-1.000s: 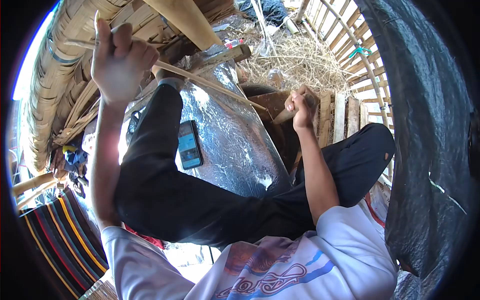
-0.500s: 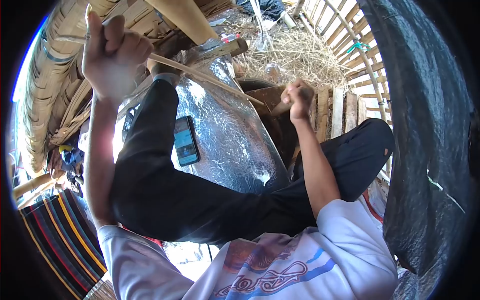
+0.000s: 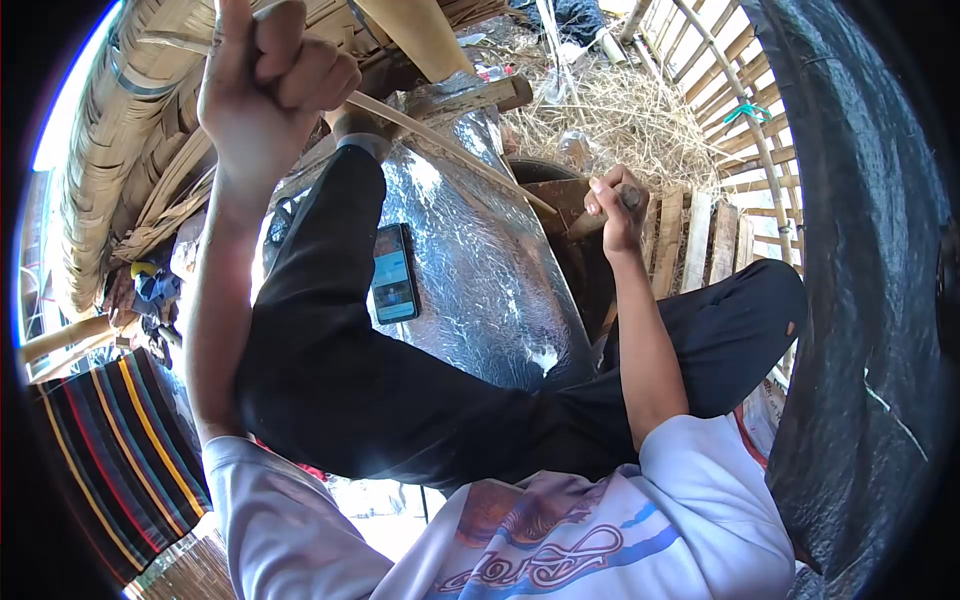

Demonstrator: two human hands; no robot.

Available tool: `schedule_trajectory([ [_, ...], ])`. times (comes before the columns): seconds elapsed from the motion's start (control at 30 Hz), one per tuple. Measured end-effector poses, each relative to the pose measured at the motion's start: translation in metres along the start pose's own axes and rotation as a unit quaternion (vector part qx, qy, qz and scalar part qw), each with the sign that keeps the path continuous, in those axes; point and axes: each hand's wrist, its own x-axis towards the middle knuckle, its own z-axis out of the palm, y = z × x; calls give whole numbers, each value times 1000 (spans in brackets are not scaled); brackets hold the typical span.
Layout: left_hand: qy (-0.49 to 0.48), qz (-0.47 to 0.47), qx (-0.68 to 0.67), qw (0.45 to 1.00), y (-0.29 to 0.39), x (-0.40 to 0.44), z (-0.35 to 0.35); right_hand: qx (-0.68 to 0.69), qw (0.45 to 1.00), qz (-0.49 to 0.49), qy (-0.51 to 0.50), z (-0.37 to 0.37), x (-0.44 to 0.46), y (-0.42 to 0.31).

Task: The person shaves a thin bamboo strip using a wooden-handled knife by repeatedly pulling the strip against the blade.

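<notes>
Tan and thin, the straight stick [image 3: 455, 154] slants from the left hand [image 3: 280, 85], which grips it, over the silver sheet [image 3: 490, 260]. Well apart, the right hand [image 3: 618, 225] is clamped on a brown handle [image 3: 630, 196].

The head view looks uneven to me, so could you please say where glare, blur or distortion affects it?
Head view, edges: strong fisheye bending and black corners; head view, middle: white glare on the foil sheet; head view, left side: milky haze over the left hand, pinkish flare along the left forearm; head view, towards centre: right hand and stick fairly clear.
</notes>
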Motion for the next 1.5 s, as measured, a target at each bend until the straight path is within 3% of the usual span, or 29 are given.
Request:
schedule_trajectory([
  [0.1, -22, 2, -1, 1000, 0, 2, 3, 2, 1000, -9, -24, -5, 2, 2],
  [0.27, -25, 9, 42, 999, 1, 7, 21, 1, 999, -4, 31, -15, -1, -2],
  [0.43, 177, -56, 27, 982, 6, 11, 36, 23, 997, -12, 69, -22, -1, -3],
  [0.47, 177, -56, 28, 982, 5, 11, 38, 29, 997, -14, 65, -21, -1, -4],
  [0.53, 282, -44, 61, 957, 2, 11, 41, 22, 997, -15, 68, -21, -1, -3],
  [0.57, 281, -44, 62, 957, 0, 10, 37, 13, 997, -16, 68, -21, -1, -3],
  [0.63, 151, -19, -4, 988, -2, 5, 25, 7, 998, -13, 67, -19, -1, -4],
  [0.97, 130, -15, 3, 991, -1, 3, 23, 6, 998, -14, 67, -17, 0, -2],
  [1.17, 26, 3, 11, 1000, -1, 2, 27, -30, 993, 7, 116, -20, 0, 4],
  [1.23, 25, 4, 13, 1000, -2, 1, 29, 37, 991, 8, 131, -27, 0, 11],
  [1.4, 14, 5, 29, 999, -2, -1, 29, 8, 986, -26, 162, -13, -5, -10],
  [1.47, 103, 4, 25, 994, -4, -7, 30, 55, 986, -46, 151, -8, -2, -25],
  [1.5, 103, 3, 22, 994, -5, -8, 27, 80, 985, -57, 144, -5, 1, -33],
])
